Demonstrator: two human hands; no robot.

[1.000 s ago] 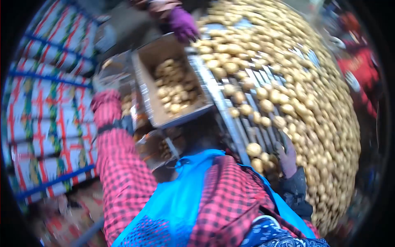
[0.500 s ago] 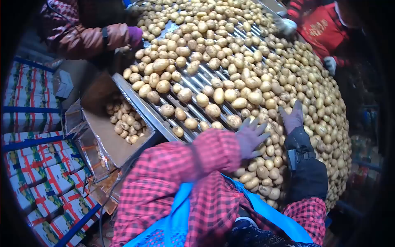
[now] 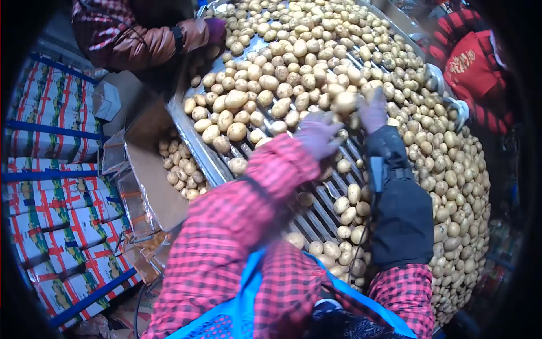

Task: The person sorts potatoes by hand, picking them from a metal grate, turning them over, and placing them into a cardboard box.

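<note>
On the far left, printed cartons stand stacked, and just beside them an open cardboard box sits tucked against the edge of the roller table, low enough that potatoes lie in it. Over the rollers, the left hand in a purple glove rests on the potato heap; whether it grips one, I cannot tell. Beside it the right hand reaches among a large potato and its neighbours, grip equally unclear, while another person's red sleeve works the far side.
</note>
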